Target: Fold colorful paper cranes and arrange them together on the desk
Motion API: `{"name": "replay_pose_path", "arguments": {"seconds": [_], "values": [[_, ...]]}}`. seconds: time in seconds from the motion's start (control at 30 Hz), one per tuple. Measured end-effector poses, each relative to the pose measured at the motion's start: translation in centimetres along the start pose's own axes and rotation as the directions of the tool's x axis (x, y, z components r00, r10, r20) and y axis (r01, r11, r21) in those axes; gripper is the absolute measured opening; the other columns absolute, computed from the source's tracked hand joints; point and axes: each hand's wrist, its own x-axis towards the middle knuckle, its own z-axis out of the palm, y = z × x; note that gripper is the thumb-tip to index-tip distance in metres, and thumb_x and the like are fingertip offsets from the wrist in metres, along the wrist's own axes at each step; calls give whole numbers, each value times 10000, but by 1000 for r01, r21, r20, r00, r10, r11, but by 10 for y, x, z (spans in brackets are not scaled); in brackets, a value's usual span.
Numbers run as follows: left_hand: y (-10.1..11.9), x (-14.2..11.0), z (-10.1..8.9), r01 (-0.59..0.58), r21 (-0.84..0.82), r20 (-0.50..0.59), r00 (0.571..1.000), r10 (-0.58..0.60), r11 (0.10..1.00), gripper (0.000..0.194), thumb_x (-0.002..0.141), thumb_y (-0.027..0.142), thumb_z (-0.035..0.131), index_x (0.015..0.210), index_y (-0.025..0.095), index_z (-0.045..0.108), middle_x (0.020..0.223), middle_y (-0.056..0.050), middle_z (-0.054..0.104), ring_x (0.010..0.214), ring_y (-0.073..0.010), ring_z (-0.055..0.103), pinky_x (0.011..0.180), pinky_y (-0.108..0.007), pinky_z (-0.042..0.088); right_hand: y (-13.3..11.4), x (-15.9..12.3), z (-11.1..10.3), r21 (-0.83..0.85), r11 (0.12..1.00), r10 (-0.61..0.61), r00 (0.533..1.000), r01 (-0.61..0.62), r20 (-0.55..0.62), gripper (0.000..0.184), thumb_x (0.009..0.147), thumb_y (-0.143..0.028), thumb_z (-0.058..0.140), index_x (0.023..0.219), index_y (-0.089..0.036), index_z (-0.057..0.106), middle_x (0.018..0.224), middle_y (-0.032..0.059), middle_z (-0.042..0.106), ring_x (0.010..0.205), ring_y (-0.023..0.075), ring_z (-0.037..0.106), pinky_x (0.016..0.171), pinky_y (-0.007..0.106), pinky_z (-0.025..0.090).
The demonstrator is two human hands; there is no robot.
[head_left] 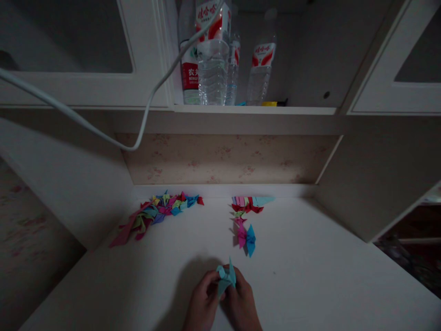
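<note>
A light turquoise origami crane [225, 279] is held between my two hands, just above the white desk near its front. My left hand [204, 296] grips its left side with thumb and fingers. From the right, my right hand [242, 296] pinches the other side; some of its fingertips are hidden behind the paper. One pointed part of the crane stands up. Beyond my hands lie a blue origami crane [251, 240] and a pink one [241, 233], side by side. Behind them is a row of folded paper pieces [247, 207] in red, green, pink and pale blue.
A heap of colourful folded paper cranes [161, 209] lies at the back left of the desk [303, 276]. Overhead, a shelf [255, 109] holds several plastic bottles [212, 69]. A white cable [136, 145] hangs across the upper left. Side panels [358, 184] border the desk.
</note>
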Motion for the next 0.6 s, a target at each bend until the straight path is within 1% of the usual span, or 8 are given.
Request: {"name": "replay_pose_path", "arguments": {"seconds": [0.07,0.13,0.23,0.33,0.4,0.47,0.53,0.6], "values": [[2,-1,1,19,-39,-11,1000,-19,999,335,740,404,692,989,179,687,962,-83,704,785,-193,627,734,-271,510,-1,0,0,9,1000,-4,1000,4,0,270,848,-276,492,1059,-180,631,892,37,697,753,177,618,680,227,486],[2,-1,0,19,-57,-22,1000,-20,998,341,750,408,686,1002,178,678,968,-83,698,777,-185,617,738,-273,503,-3,0,1,15,1000,-5,1000,5,6,292,864,-307,487,1088,-178,622,895,43,696,747,176,620,674,230,490],[-1,-3,-1,6,-74,-24,1000,-7,997,366,765,425,672,1037,180,660,965,-84,687,761,-177,603,706,-273,495,-8,-2,3,37,999,3,1000,-4,21,291,882,-343,469,1060,-169,620,738,24,675,613,162,595,569,225,480],[-4,-4,-4,38,-139,-18,999,-41,990,478,741,453,694,1138,204,603,975,-80,666,711,-165,595,627,-265,483,-10,-3,6,43,999,15,999,-17,47,286,905,-373,433,1013,-176,609,615,-2,629,502,148,556,480,217,450],[-4,-3,-7,92,-229,16,996,-91,969,556,738,483,689,1210,226,548,934,-60,651,642,-141,579,577,-257,471,-8,-3,7,4,1000,-17,1000,17,18,297,919,-404,410,936,-183,609,619,6,626,510,146,560,489,216,452],[-3,-1,-11,164,-328,72,986,-149,930,587,737,537,663,1220,229,533,853,-30,625,548,-111,537,493,-237,438,-4,-2,6,-36,997,-65,997,64,-31,332,934,-430,380,877,-191,603,672,28,640,547,147,577,523,219,468],[-2,3,-15,229,-381,108,973,-203,896,582,734,595,625,1166,211,561,763,0,588,455,-80,466,402,-208,363,0,0,5,-68,991,-120,991,116,-60,357,941,-445,363,867,-194,607,708,48,648,551,150,586,527,225,481],[2,8,-18,260,-364,107,966,-237,895,559,746,636,574,1072,182,595,673,27,547,391,-54,391,360,-189,288,3,1,4,-118,975,-197,978,188,-69,357,930,-456,390,863,-194,624,700,53,643,521,151,579,504,227,484]]}}
